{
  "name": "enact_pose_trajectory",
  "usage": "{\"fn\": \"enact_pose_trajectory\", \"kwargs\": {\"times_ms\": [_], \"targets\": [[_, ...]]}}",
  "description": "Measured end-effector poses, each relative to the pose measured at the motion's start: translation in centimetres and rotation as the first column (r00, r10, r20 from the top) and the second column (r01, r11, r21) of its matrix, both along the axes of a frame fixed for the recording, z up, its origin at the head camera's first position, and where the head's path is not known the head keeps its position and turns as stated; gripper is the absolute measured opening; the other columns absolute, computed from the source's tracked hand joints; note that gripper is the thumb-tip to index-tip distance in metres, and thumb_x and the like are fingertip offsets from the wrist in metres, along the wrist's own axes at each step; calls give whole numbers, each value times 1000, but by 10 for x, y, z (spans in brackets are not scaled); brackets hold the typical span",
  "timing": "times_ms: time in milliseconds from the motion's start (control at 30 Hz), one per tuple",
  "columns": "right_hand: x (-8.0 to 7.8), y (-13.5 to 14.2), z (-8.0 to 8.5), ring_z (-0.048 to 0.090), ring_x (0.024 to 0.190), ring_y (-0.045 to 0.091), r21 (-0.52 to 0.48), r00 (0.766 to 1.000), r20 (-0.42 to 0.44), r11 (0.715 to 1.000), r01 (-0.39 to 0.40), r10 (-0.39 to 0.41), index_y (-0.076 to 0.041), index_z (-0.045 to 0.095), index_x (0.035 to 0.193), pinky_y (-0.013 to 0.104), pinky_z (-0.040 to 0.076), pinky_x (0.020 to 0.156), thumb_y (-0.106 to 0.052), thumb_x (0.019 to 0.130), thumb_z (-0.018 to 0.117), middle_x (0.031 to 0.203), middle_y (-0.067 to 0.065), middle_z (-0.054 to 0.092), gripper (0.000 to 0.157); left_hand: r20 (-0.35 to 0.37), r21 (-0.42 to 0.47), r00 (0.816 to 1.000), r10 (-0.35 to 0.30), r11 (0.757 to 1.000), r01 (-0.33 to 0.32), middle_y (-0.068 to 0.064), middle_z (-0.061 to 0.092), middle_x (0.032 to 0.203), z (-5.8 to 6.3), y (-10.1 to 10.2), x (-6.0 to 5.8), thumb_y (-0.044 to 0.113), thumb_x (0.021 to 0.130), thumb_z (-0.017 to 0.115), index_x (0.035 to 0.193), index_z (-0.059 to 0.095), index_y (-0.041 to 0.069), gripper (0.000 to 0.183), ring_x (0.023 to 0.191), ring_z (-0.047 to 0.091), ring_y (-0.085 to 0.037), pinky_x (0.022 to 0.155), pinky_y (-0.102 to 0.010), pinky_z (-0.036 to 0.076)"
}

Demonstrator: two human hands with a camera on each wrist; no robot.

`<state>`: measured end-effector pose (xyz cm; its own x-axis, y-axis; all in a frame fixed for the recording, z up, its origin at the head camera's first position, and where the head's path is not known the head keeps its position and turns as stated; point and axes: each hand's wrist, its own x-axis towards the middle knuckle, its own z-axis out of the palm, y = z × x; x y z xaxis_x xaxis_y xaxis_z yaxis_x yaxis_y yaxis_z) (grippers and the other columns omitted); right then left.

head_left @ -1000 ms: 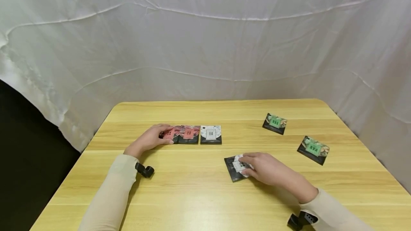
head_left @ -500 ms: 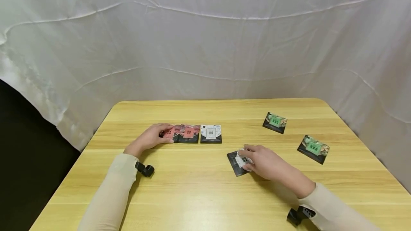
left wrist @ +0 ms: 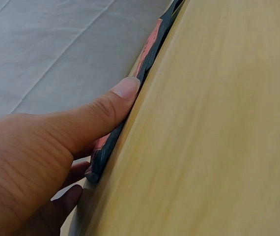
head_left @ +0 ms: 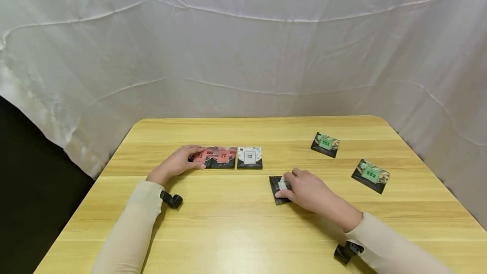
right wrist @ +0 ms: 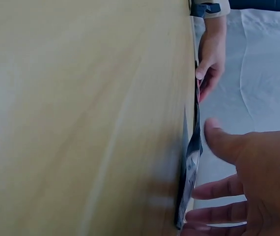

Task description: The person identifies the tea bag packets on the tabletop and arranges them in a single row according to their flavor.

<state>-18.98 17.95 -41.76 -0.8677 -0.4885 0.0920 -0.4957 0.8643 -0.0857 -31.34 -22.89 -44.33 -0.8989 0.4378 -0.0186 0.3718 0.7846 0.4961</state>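
Note:
My left hand (head_left: 176,164) rests on the leftmost of two red-and-black packets, its thumb on the near edge and its other fingers around the left end. The other red packet (head_left: 223,158) lies against it on the right. Just beyond sits a white-and-black packet (head_left: 249,158), flat and squared up with the row. My right hand (head_left: 307,190) grips a second white-and-black packet (head_left: 278,191) nearer the front, covering its right part. In the right wrist view this packet (right wrist: 189,172) stands tilted, with the fingertips at its edge and the thumb spread to the other side.
Two green-and-black packets, one farther back (head_left: 325,145) and one nearer (head_left: 370,176), lie askew on the right of the wooden table (head_left: 213,223). A pale curtain (head_left: 243,54) hangs behind the table's far edge.
The right hand has moved the white-and-black packet slightly away from the front, turning it straighter, and now covers more of it. The left hand has stayed on the red packet.

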Motion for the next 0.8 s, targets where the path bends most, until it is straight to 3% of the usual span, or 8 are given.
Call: {"fn": "enact_pose_trajectory", "kwargs": {"times_ms": [233, 467, 667, 800], "targets": [[-4, -1, 0, 62, 86, 32, 52, 999, -42, 999, 5, -3, 1, 64, 116, 45, 55, 77, -50, 85, 70, 102, 15, 62, 60, -6, -6, 1000, -3, 1000, 3, -21, 37, 151, 2, 1, 1, 47, 87, 71, 148, 44, 11, 76, 139, 30, -44, 113, -60, 23], [-12, 4, 3, 65, 98, 40, 85, 1000, -18, 996, 2, 0, 4, 64, 121, 48, 55, 83, -39, 89, 71, 115, 25, 64, 54, -7, -9, 1000, -3, 1000, 3, -21, 37, 151, -1, 0, 1, 48, 87, 71, 148, 45, 12, 76, 138, 30, -44, 113, -60, 23], [-17, 6, 5, 66, 90, 40, 139, 999, -23, 990, 32, -30, -3, 68, 122, 48, 58, 70, -36, 91, 69, 117, 25, 65, 46, -4, -9, 1000, 3, 1000, -3, -20, 37, 151, -1, 0, 1, 48, 86, 71, 148, 45, 12, 76, 138, 30, -43, 113, -59, 23], [-21, 7, 8, 65, 76, 34, 157, 998, -46, 987, 37, -30, -4, 71, 113, 44, 57, 59, -32, 91, 70, 96, 16, 69, 36, -14, -10, 1000, -5, 1000, 4, -22, 37, 150, 1, 1, 1, 49, 86, 71, 148, 45, 10, 77, 138, 31, -45, 113, -60, 23]]}}
